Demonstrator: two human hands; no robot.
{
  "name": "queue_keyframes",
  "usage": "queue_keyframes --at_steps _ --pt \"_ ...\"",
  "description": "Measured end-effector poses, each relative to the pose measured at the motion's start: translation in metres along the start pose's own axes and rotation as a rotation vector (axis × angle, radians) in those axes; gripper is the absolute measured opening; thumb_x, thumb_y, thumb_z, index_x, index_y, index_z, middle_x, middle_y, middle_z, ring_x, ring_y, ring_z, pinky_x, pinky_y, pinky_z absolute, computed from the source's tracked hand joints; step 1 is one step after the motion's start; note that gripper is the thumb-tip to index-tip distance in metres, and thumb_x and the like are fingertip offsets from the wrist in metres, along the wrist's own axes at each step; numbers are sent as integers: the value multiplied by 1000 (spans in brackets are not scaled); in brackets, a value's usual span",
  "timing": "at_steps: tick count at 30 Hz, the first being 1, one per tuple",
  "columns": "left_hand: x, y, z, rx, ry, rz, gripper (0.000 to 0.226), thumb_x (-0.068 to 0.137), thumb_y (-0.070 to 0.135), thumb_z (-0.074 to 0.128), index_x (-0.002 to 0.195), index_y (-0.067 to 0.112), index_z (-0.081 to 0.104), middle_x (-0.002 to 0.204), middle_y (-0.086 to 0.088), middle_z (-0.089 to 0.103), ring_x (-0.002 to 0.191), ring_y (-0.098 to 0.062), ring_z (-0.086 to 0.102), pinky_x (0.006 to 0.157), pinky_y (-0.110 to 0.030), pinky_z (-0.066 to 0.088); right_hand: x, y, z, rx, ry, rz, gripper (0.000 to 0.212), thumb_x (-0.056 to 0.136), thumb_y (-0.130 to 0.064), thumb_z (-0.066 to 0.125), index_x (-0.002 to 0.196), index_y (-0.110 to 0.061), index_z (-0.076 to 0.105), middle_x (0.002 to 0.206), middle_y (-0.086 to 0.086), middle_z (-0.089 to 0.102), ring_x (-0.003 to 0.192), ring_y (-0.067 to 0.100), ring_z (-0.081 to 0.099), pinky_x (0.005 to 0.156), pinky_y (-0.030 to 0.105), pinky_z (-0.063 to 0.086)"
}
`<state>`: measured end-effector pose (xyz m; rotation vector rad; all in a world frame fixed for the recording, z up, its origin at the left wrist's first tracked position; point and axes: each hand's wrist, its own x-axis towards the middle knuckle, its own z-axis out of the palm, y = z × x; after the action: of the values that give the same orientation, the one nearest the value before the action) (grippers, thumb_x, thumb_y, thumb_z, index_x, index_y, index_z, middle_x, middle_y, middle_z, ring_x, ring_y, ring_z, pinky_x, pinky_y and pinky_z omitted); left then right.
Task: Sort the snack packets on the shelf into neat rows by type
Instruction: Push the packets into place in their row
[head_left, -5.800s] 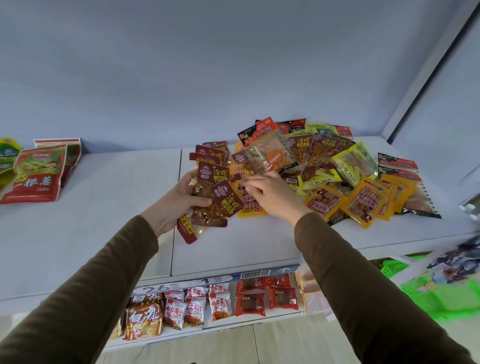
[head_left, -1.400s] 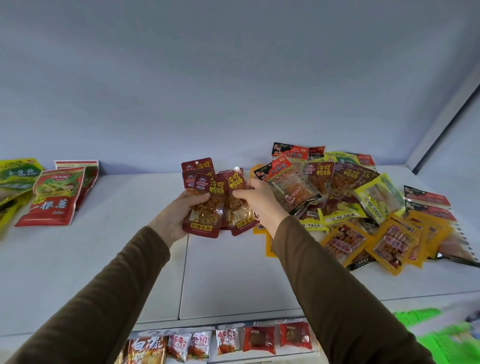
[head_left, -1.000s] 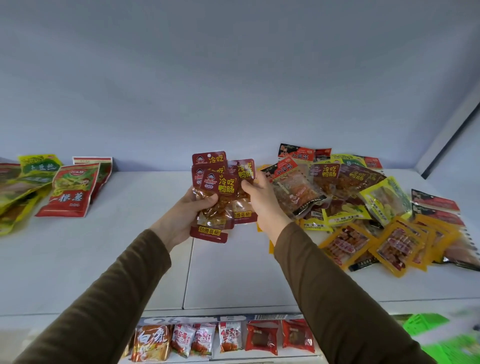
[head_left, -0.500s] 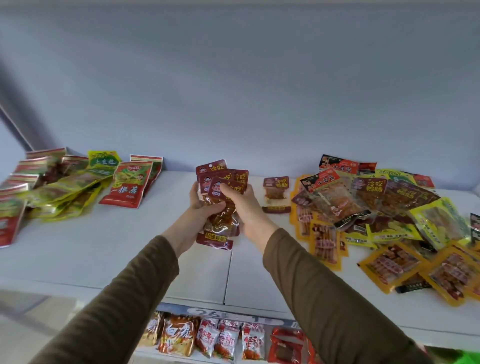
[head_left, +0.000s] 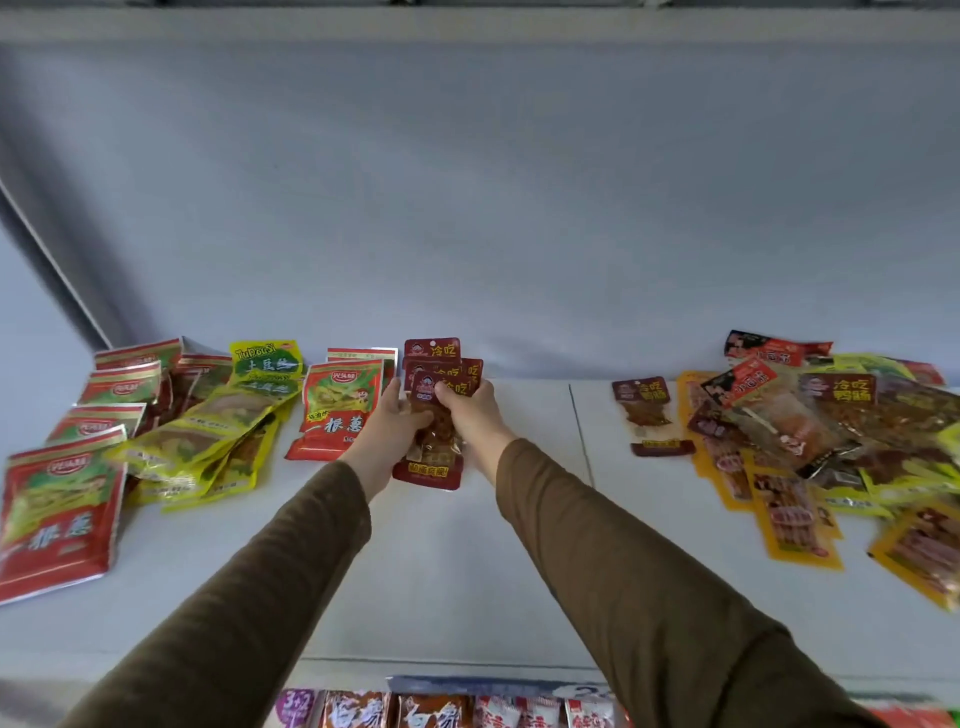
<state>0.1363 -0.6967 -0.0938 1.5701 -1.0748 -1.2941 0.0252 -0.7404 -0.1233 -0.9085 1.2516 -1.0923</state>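
Note:
Both hands hold one stack of several dark red snack packets (head_left: 434, 415) upright above the middle of the white shelf (head_left: 467, 571). My left hand (head_left: 387, 431) grips its left side and my right hand (head_left: 470, 415) its right side. One packet of the same dark red kind (head_left: 647, 415) lies alone on the shelf to the right. Beyond it sprawls a mixed heap of yellow, red and black packets (head_left: 831, 441). On the left lie larger red-and-green packets (head_left: 337, 410) and yellow-green ones (head_left: 208, 441).
The shelf's back wall (head_left: 493, 208) rises just behind the packets. Below the front edge a lower shelf shows a row of small snack packets (head_left: 441, 712). A seam in the shelf (head_left: 579, 431) runs front to back right of my hands.
The stack has moved left with both hands, away from the mixed heap toward the packets on the left. One dark red packet now lies alone beside the heap.

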Motion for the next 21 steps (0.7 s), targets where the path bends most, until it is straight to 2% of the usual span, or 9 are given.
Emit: queue_keyframes --at_steps 2,5,9,12,15,18,21 --pt "9 -2 -3 24 9 4 65 102 16 60 157 32 27 102 8 63 92 -18 68 78 -36 55 8 3 6 -28 4 2 43 94 -24 64 132 -22 43 119 3 66 108 22 67 99 48 54" --pt "24 -2 -8 145 36 32 56 103 20 58 152 29 32 99 6 61 85 -15 65 83 -36 53 17 4 18 -204 38 -48 46 95 -24 60 136 -28 40 121 -1 65 109 20 65 98 44 55" --pt "37 -4 -10 291 76 55 50 102 27 60 145 27 35 114 -2 66 91 -19 67 93 -41 56 40 20 22 -477 123 -97 59 92 -39 63 144 -34 36 129 -1 63 120 27 59 102 51 52" --pt "41 -5 -14 349 69 91 60 101 24 62 150 24 28 120 -3 65 102 -23 67 97 -42 55 46 23 21 -494 144 -91 60 91 -38 66 144 -33 39 129 0 63 122 27 58 102 53 51" --pt "41 -4 -18 297 16 77 69 102 23 60 157 25 20 118 0 61 99 -18 64 90 -37 54 27 14 25 -395 125 -119 57 97 -31 61 149 -31 36 132 -1 62 122 25 60 103 49 52" --pt "40 -5 -18 266 -55 54 56 103 23 58 152 28 29 104 6 62 91 -14 66 69 -23 51 14 17 28 -292 88 -94 54 104 -29 51 154 -33 31 134 -1 60 119 23 62 98 41 53" --pt "42 -7 -17 239 -62 45 49 103 22 58 145 30 34 109 2 64 93 -15 67 64 -22 49 14 19 25 -262 82 -102 53 105 -30 48 155 -34 30 134 -2 60 118 22 62 99 41 53"
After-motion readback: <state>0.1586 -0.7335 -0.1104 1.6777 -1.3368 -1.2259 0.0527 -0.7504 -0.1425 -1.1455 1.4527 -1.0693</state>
